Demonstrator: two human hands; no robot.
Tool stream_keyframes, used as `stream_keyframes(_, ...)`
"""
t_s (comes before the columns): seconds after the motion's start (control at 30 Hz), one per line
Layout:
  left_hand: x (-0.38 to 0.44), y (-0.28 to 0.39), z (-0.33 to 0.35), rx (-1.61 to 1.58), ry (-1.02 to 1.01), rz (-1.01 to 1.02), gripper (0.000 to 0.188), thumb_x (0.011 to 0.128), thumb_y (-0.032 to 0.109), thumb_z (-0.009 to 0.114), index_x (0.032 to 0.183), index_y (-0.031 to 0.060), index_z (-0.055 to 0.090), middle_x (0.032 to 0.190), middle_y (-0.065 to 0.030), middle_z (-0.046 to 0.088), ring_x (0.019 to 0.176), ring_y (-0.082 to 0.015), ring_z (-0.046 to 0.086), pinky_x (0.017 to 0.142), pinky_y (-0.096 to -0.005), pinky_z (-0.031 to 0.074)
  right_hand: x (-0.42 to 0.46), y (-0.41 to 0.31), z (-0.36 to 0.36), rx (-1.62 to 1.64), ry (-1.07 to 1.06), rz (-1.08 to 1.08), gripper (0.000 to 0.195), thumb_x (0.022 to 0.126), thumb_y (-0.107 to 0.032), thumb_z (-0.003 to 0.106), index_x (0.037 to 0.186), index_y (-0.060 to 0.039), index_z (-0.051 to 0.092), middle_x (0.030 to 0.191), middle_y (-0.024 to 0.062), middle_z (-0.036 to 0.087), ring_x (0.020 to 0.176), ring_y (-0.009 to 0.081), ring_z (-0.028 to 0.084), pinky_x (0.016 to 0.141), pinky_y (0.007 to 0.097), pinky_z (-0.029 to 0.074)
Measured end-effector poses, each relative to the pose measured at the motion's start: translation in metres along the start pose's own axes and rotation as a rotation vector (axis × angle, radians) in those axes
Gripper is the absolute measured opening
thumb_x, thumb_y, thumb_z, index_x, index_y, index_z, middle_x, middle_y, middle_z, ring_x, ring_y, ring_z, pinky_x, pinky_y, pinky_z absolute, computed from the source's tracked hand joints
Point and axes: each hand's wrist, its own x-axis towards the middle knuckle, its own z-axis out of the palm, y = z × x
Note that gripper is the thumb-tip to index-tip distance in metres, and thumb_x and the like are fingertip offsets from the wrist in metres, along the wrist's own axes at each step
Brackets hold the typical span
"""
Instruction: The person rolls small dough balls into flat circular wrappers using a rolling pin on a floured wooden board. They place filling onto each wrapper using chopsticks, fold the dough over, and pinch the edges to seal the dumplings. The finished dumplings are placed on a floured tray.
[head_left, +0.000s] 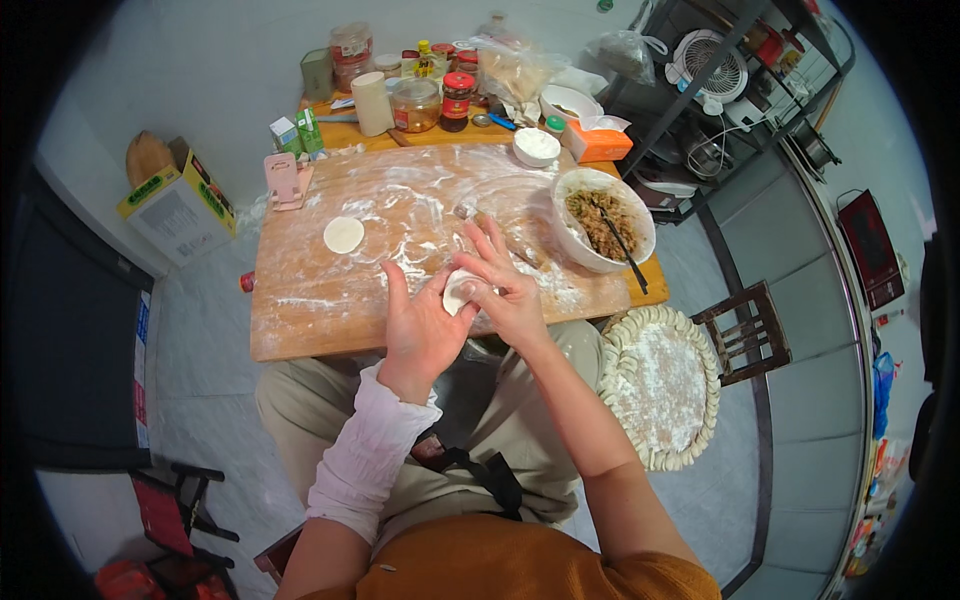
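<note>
Over the front edge of a floured wooden board, my left hand is turned palm up, its thumb spread wide. A folded dough wrapper rests on its fingers. My right hand pinches the wrapper's edge between thumb and fingers; any filling inside is hidden. One flat round dough wrapper lies on the board's left half. To the right stands a white bowl of minced filling, with dark chopsticks leaning out over its rim.
A round tray ringed with dumplings sits at my right by a wooden chair. Behind the board are a small flour bowl, an orange tissue box, and jars. A pink phone stand occupies the back-left corner.
</note>
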Motion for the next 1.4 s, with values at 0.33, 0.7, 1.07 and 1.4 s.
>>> stream_keyframes(0.33, 0.009, 0.013, -0.036, 0.16, -0.031, -0.022, 0.094, 0.083, 0.071, 0.03, 0.135, -0.0071, 0.026, 0.133, -0.0179, 0.037, 0.123, -0.0264, 0.038, 0.104, -0.0367, 0.03, -0.002, 0.027, -0.008, -0.138, -0.265, 0.228, 0.052, 0.071, -0.01, 0.071, 0.12, -0.0042, 0.053, 0.122, 0.0131, 0.055, 0.11, 0.0248, 0.054, 0.094, 0.0321, 0.041)
stream_keyframes(0.7, -0.002, 0.067, -0.078, 0.284, 0.248, 0.189, 0.062, 0.095, 0.046, 0.035, 0.135, -0.0011, 0.029, 0.137, -0.0164, 0.034, 0.126, -0.0274, 0.034, 0.107, -0.039, 0.027, 0.108, 0.114, 0.026, -0.488, 0.038, 0.198, 0.029, 0.075, -0.013, 0.067, 0.101, -0.0018, 0.063, 0.086, 0.0133, 0.066, 0.079, 0.0211, 0.064, 0.072, 0.0318, 0.05)
stream_keyframes(1.07, -0.02, 0.128, -0.12, 0.533, 0.244, 0.507, 0.043, 0.096, 0.022, 0.04, 0.131, -0.0022, 0.036, 0.132, -0.0146, 0.042, 0.121, -0.0232, 0.042, 0.101, -0.0343, 0.036, 0.098, 0.109, 0.05, -0.538, -0.264, 0.249, 0.024, 0.074, -0.011, 0.059, 0.096, -0.0025, 0.066, 0.086, 0.0179, 0.064, 0.082, 0.0288, 0.062, 0.075, 0.0363, 0.048)
stream_keyframes(1.4, 0.057, 0.18, -0.152, 1.618, 0.609, 0.715, 0.042, 0.082, 0.024, 0.063, 0.112, -0.0042, 0.056, 0.104, -0.0168, 0.062, 0.094, -0.0278, 0.059, 0.079, -0.0333, 0.046, 0.054, 0.085, 0.031, -0.536, -0.364, 0.203, 0.029, 0.074, -0.011, 0.066, 0.102, -0.0057, 0.065, 0.089, 0.012, 0.064, 0.077, 0.0189, 0.06, 0.067, 0.0318, 0.047)
